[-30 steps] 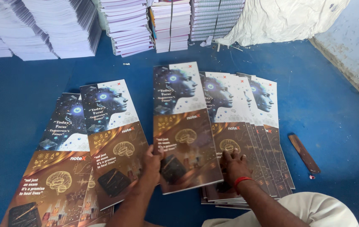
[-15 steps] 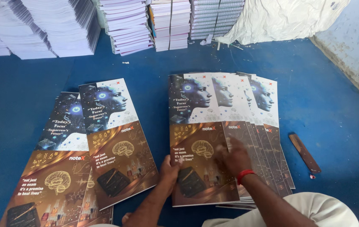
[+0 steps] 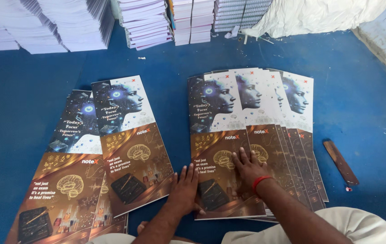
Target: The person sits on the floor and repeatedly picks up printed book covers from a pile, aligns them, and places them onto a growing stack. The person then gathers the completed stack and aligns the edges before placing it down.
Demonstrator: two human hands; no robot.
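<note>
While both hands lie flat and empty, fingers spread, on the printed sheets in the lower middle of the frame, the work in hand looks like squaring a fanned stack. The right hand (image 3: pixel 248 168) presses the top sheet (image 3: pixel 222 135) of the right stack (image 3: pixel 299 117), whose sheets splay out toward the right. The left hand (image 3: pixel 184 190) rests at that sheet's lower left corner, touching the edge of the left stack (image 3: pixel 125 135) as well. Both stacks lie on the blue floor (image 3: pixel 35 90). By my judgement, the next move calls for even pressure from both palms to slide the top sheet without creasing it. A brown stick (image 3: pixel 341 161) lies apart at right; paper piles (image 3: pixel 147 22) line the top.
</note>
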